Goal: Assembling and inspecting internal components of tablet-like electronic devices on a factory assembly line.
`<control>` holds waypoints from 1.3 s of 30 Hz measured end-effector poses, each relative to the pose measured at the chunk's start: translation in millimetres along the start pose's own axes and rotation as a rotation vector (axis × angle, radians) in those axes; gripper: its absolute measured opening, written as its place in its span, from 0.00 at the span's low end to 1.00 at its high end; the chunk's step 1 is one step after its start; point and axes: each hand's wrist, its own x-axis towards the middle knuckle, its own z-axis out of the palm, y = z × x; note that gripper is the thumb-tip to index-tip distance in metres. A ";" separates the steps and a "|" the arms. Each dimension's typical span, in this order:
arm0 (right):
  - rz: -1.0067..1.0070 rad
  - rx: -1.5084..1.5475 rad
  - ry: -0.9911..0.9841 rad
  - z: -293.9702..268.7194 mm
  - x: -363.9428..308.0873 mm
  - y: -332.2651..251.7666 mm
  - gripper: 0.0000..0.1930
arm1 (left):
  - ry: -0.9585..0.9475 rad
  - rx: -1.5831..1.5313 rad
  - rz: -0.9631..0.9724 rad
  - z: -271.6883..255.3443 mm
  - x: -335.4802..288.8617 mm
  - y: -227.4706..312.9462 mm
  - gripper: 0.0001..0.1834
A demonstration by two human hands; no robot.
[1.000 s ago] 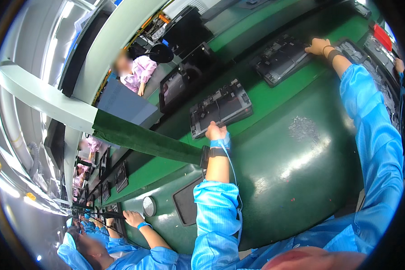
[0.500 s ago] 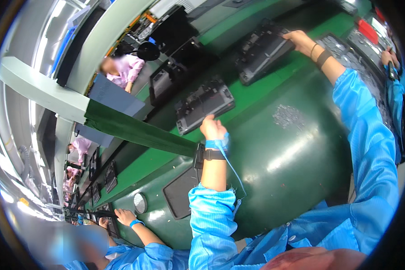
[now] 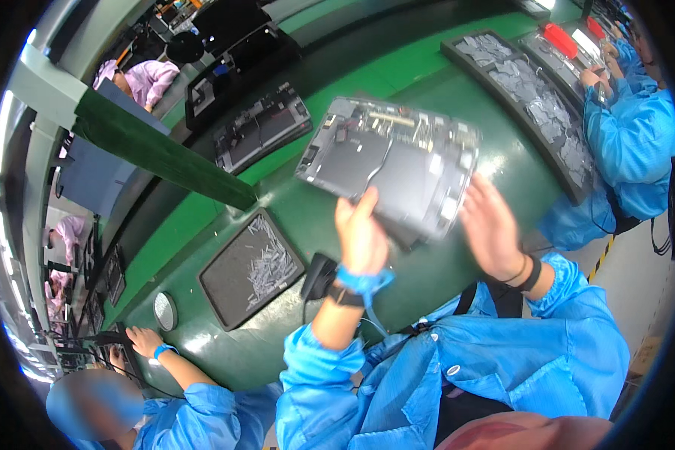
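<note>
An opened tablet-like device (image 3: 420, 176), with its circuit board, dark battery and a cable exposed, is tilted above the green bench in front of me. My left hand (image 3: 361, 234) grips its near left edge, thumb on the upper side and the other fingers partly hidden. Beside its right edge is my right hand (image 3: 491, 229), fingers stretched out and slightly blurred; whether they touch the edge is unclear. A blue strap and a dark band circle my left wrist. A similar opened device (image 3: 262, 127) lies farther back to the left.
A dark tray (image 3: 221, 289) with small clear strips lies left of my hands, near a black object (image 3: 320, 277). A long tray (image 3: 451, 46) of grey pieces stands right. A green post (image 3: 157, 146) rises at left. Co-workers in blue sleeves (image 3: 630, 142) sit on both sides.
The device under my right hand has come from the far right of the bench to in front of me. My left hand now grips it; my right hand's fingers have straightened. My view has shifted.
</note>
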 end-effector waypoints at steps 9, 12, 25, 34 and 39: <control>-0.798 -1.534 -0.779 29.0 58.0 -31.6 0.14 | -0.093 0.331 -0.252 -90.6 -108.3 35.0 0.27; -0.965 -1.782 -1.037 54.7 81.7 9.8 0.14 | -0.085 0.415 -0.212 -92.3 -118.0 29.3 0.27; -1.286 -1.762 -1.035 45.8 50.1 8.1 0.13 | -0.107 1.596 -0.043 -77.7 -105.8 67.6 0.23; -0.871 -1.789 -0.868 7.6 49.3 -22.3 0.05 | 0.197 1.720 0.373 -118.9 -64.8 119.9 0.05; -0.720 -1.789 -0.604 -28.5 119.2 -14.6 0.04 | 0.182 1.746 0.380 -133.7 -62.4 117.6 0.06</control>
